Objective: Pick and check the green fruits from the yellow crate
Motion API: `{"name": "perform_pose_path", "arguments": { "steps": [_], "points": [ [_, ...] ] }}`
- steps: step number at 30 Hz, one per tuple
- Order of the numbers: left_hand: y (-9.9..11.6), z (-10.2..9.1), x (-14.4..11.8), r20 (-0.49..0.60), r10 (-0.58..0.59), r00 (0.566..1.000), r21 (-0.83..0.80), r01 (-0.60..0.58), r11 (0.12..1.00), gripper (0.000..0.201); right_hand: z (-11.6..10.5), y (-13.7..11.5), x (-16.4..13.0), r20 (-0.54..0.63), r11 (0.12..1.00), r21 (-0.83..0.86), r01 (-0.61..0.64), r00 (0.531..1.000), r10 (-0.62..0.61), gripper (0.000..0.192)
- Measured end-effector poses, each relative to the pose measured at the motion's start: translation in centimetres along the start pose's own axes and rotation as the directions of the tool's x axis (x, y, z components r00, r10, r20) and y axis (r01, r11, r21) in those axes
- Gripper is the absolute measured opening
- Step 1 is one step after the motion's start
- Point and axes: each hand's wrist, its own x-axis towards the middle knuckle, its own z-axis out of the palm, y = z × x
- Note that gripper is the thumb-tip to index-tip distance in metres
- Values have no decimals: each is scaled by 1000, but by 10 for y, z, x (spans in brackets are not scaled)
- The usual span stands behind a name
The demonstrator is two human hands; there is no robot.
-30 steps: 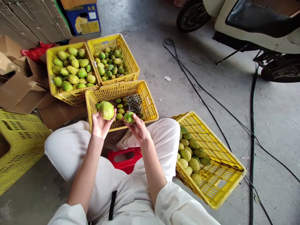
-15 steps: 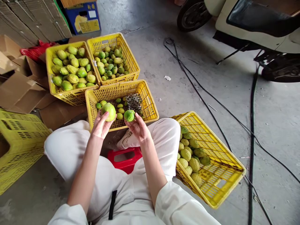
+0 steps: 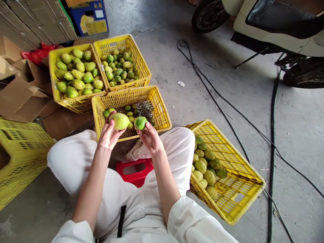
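Grey concrete floor (image 3: pixel 227 67) spreads under a ring of yellow plastic crates, with a scooter (image 3: pixel 265 23) parked at the far right and black cables (image 3: pixel 217 98) trailing across the ground. Two full crates sit at the far left, and a tilted crate (image 3: pixel 235 182) of knobbly fruit lies at the person's right knee. Directly ahead, the front crate (image 3: pixel 157 101) holds a few small green fruits and a wad of mesh (image 3: pixel 144 108).

Both hands hover just over its near rim. The left hand (image 3: pixel 108 135) cups the larger yellow-green fruit (image 3: pixel 119 120) from below, fingers curled around it; its long axis lies almost level, pointing toward the other hand. The right hand (image 3: pixel 150 136) pinches the small green fruit (image 3: pixel 140 123) at its fingertips. The two fruits nearly touch, the small one to the right of the large one.

Compared with half a second ago, the larger fruit has turned from upright to lying sideways, and both fruits sit slightly higher and closer together.
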Motion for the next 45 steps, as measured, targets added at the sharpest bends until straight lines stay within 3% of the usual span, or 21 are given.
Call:
{"name": "perform_pose_path", "arguments": {
  "steps": [4,8,12,19,22,28,36,45],
  "points": [
    [4,-2,0,55,-57,997,14,56,998,60,-2,-3,0,33,1000,3,-30,999,30,36],
    [3,4,-2,-19,-36,999,-13,36,999,49,-4,-2,2,12,1000,-15,-25,1000,25,30],
    [2,13,-6,-69,-36,997,-45,33,998,32,-2,1,1,-12,999,-36,12,1000,-13,36],
    [8,18,-10,3,-20,1000,-91,20,996,52,5,-6,-4,44,999,-42,0,999,2,45],
    [9,18,-10,-11,-13,1000,-104,11,995,49,8,-9,-7,66,1000,-22,-10,998,12,51],
    [7,15,-9,-7,-5,1000,-67,5,998,40,13,-11,-8,72,1000,15,-22,997,21,41],
    [2,11,-4,-27,24,999,-66,-26,997,39,15,-10,-9,-5,999,-25,-20,1000,20,49],
    [2,10,-1,-85,12,996,-107,-21,994,45,12,-10,-8,28,1000,-18,-14,1000,14,46]
  ]
}}
